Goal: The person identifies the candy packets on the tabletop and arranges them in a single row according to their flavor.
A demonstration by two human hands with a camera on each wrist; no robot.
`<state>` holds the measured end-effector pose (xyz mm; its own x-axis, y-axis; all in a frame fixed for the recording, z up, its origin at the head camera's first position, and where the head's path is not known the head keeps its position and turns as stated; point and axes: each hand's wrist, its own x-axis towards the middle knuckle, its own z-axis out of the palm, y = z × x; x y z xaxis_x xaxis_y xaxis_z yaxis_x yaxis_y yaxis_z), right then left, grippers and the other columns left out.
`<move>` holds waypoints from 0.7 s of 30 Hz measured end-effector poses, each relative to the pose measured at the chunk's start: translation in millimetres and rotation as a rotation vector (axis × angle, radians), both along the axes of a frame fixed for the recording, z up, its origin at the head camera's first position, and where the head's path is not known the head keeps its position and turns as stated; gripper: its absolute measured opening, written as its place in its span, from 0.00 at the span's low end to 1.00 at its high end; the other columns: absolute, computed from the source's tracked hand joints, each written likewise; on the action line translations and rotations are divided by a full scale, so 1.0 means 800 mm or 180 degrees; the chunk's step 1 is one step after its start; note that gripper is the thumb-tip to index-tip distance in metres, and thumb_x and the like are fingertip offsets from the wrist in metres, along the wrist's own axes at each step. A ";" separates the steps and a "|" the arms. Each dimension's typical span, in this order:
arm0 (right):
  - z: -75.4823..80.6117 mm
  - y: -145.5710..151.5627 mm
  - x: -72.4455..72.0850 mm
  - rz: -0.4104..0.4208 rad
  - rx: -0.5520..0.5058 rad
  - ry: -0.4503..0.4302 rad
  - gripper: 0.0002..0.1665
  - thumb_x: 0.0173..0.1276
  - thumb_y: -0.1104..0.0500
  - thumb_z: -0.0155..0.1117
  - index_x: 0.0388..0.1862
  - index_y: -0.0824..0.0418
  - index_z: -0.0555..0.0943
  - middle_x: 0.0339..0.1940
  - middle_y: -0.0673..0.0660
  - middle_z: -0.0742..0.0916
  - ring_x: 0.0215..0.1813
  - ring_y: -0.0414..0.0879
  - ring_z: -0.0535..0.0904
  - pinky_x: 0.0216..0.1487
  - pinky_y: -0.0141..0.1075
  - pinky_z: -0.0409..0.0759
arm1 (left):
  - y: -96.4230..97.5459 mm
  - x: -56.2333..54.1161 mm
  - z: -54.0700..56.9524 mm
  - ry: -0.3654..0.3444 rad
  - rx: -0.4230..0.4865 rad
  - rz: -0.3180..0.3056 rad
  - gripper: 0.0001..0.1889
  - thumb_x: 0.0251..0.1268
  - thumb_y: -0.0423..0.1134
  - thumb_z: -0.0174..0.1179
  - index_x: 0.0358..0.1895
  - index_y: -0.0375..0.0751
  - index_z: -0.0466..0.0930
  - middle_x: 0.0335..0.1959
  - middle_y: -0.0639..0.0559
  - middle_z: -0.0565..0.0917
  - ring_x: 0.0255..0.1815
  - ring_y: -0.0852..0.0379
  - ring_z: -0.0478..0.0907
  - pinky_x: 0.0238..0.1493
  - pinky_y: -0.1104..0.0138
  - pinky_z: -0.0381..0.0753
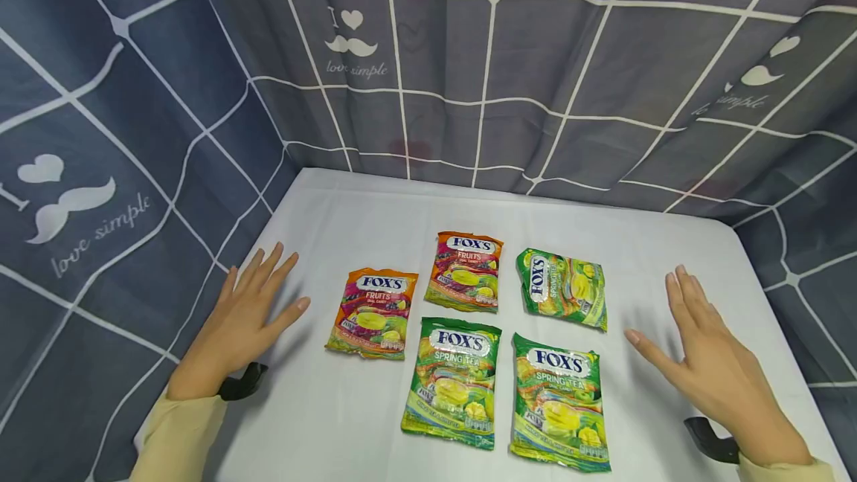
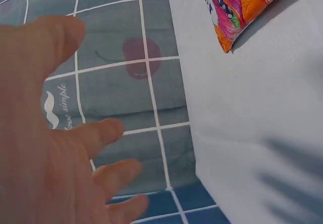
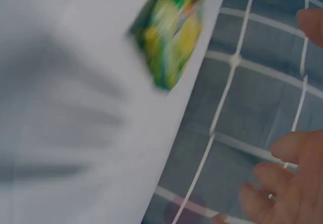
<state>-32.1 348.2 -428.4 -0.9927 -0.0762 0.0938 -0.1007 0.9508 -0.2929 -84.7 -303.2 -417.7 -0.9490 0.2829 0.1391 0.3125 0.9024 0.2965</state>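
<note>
Two orange-red Fox's Fruits candy bags lie on the white table, one at left [image 1: 373, 314] and one at the back middle [image 1: 465, 272]. Three green Fox's Spring Tea candy bags lie there too: front middle [image 1: 451, 384], front right [image 1: 559, 404], and back right, turned sideways [image 1: 563, 287]. My left hand [image 1: 242, 318] hovers left of the bags with fingers spread, holding nothing; the left Fruits bag [image 2: 247, 7] is nearest. At the right, my right hand [image 1: 713, 355] is raised with straight fingers and thumb apart, nearest the sideways green bag [image 3: 171, 32], blurred in the right wrist view.
The white table [image 1: 321, 422] is bordered at the back and sides by a dark grid-patterned curtain [image 1: 435, 58]. Black straps [image 1: 244, 381] show at both wrists. Shadows of the hands fall on the tabletop.
</note>
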 end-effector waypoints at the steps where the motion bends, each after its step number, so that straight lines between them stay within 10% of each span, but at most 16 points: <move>1: 0.003 -0.008 -0.001 0.0017 -0.0012 -0.0014 0.67 0.77 0.33 0.68 0.92 0.60 0.39 0.93 0.58 0.41 0.91 0.63 0.38 0.67 0.81 0.62 | 0.000 0.000 -0.001 -0.0029 0.0017 -0.0001 0.42 0.82 0.61 0.60 0.87 0.43 0.60 0.89 0.35 0.56 0.89 0.31 0.48 0.83 0.32 0.33; 8: 0.022 -0.065 -0.014 0.0216 -0.0180 0.0031 0.66 0.75 0.31 0.70 0.92 0.62 0.47 0.91 0.68 0.56 0.86 0.73 0.57 0.60 0.80 0.70 | 0.004 -0.002 -0.005 0.0011 0.0112 -0.0051 0.33 0.81 0.56 0.64 0.75 0.36 0.75 0.69 0.34 0.80 0.70 0.31 0.76 0.68 0.33 0.70; 21: 0.018 -0.157 -0.039 0.0570 -0.0738 0.0135 0.50 0.75 0.35 0.74 0.80 0.68 0.74 0.65 0.67 0.88 0.62 0.69 0.86 0.59 0.68 0.82 | 0.019 -0.007 -0.015 -0.0226 0.0319 -0.0019 0.21 0.80 0.44 0.68 0.65 0.35 0.82 0.48 0.43 0.88 0.48 0.43 0.87 0.44 0.46 0.86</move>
<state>-63.5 222.2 -414.3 -0.9602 -0.2217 0.1702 -0.2777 0.8249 -0.4923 -90.3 -288.4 -429.9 -0.9559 0.2765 0.0994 0.2927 0.8654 0.4068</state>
